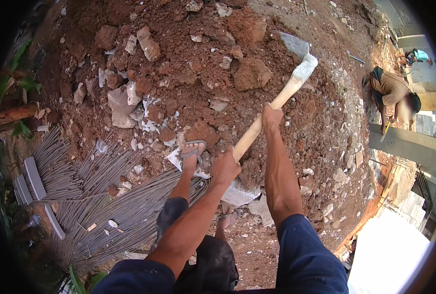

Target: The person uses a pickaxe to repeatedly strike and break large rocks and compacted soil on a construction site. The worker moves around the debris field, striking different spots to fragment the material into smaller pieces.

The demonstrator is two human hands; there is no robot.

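Note:
Both of my hands grip the wooden handle of a digging hoe. My left hand closes around the lower end of the handle. Farther up the shaft, toward the head, is my right hand. The hoe's metal blade rests against reddish-brown soil at the upper right, and its far edge is partly hidden by dirt. A pale, dirt-smeared collar joins blade and handle. Large clods and broken concrete chunks lie around the hoe.
My sandalled foot stands on rubble beside a white slab. A bundle of thin steel rods spreads at the lower left, near grey blocks. At right, a person bends over a grey beam; another person is farther off.

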